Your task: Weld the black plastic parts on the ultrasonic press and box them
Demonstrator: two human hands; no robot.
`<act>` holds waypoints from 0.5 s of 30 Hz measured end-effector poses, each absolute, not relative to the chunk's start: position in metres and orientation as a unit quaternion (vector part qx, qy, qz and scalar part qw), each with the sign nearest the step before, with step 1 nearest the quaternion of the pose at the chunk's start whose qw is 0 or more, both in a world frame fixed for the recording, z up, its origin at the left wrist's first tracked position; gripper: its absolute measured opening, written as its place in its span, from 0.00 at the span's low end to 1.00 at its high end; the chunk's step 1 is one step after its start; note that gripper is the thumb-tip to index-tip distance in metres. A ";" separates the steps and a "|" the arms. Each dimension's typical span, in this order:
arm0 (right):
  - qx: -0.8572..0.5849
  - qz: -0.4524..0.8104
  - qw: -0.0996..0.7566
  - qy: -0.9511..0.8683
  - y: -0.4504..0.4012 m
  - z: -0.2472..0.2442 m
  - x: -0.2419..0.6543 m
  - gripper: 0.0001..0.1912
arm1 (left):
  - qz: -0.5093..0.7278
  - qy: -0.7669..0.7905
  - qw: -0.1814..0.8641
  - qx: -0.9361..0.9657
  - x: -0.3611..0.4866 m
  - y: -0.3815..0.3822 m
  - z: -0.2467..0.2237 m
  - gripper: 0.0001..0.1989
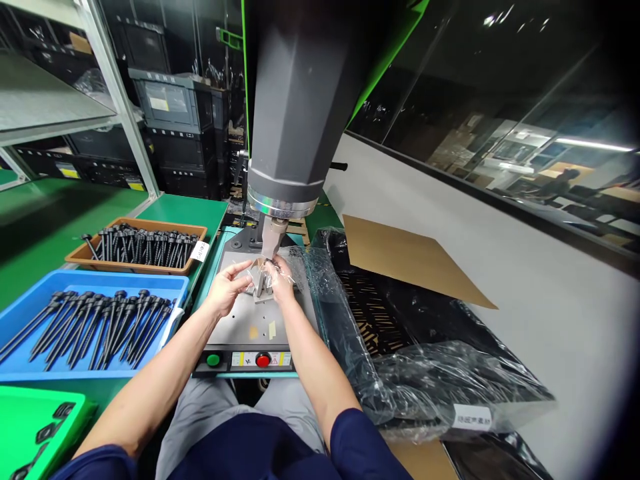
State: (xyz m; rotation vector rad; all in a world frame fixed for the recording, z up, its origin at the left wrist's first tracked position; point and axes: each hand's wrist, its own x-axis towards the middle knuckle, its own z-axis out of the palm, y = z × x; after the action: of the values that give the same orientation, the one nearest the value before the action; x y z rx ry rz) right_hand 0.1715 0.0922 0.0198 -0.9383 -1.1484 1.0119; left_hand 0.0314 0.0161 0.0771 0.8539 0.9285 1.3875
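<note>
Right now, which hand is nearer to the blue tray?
Left: the left hand is to the right of the blue tray; the right hand is farther right, beyond the left hand.

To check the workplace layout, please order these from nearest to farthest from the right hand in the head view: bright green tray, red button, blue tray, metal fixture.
From the right hand:
1. Metal fixture: between the hands.
2. Red button: on the near panel.
3. Blue tray: to the left.
4. Bright green tray: near left corner.
</note>
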 end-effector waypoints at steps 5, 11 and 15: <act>-0.421 0.385 0.636 -0.520 0.098 0.014 0.179 0.14 | 0.593 0.406 0.593 0.363 0.030 0.017 0.072 0.31; -0.407 0.399 0.639 -0.517 0.096 0.008 0.181 0.16 | 0.589 0.419 0.575 0.383 0.028 0.020 0.057 0.33; -0.403 0.481 0.641 -0.441 0.080 -0.007 0.189 0.30 | 0.575 0.434 0.552 0.420 0.027 0.019 0.050 0.35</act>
State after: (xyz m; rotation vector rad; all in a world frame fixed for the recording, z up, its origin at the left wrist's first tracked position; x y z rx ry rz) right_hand 0.1888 0.0795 -0.0069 -0.9176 -1.0063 1.0975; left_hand 0.0274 0.0194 0.0503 0.9942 1.0272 1.3590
